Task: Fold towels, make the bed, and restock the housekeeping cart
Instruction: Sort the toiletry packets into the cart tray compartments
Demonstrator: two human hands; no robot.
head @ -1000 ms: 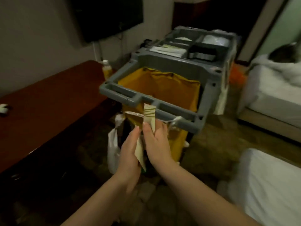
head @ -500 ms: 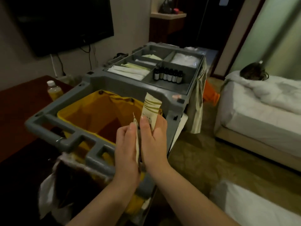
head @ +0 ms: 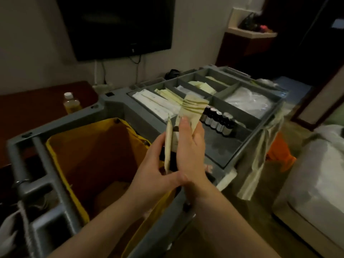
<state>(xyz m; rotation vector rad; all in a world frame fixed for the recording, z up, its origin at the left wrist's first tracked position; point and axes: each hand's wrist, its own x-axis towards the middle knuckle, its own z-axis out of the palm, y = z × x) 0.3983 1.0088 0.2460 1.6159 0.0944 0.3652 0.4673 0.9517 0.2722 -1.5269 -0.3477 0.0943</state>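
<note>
At the far left a dark red table [head: 35, 105] carries a bottle [head: 71, 103] with a white cap, and a black TV [head: 119, 25] hangs on the wall above it. Next comes the grey cart [head: 115, 102], with its yellow bag [head: 96, 149] open at the near end. Over the edge of the bag, the left hand [head: 154, 169] pinches a thin packet [head: 168, 144], upright and seen edge-on, between thumb and fingers. The right hand [head: 189, 151] touches the left one at the heel and grips a striped packet [head: 193, 107], whose top stands above the fingertips, in front of the tray [head: 239, 113]. The tray's compartments hold pale packets and clear plastic; one holds a row of dark vials [head: 217, 121], just right of the striped packet. A pale cloth [head: 260, 155] hangs on the cart's right side, and a white bed [head: 316, 175] stands at the far right.
</note>
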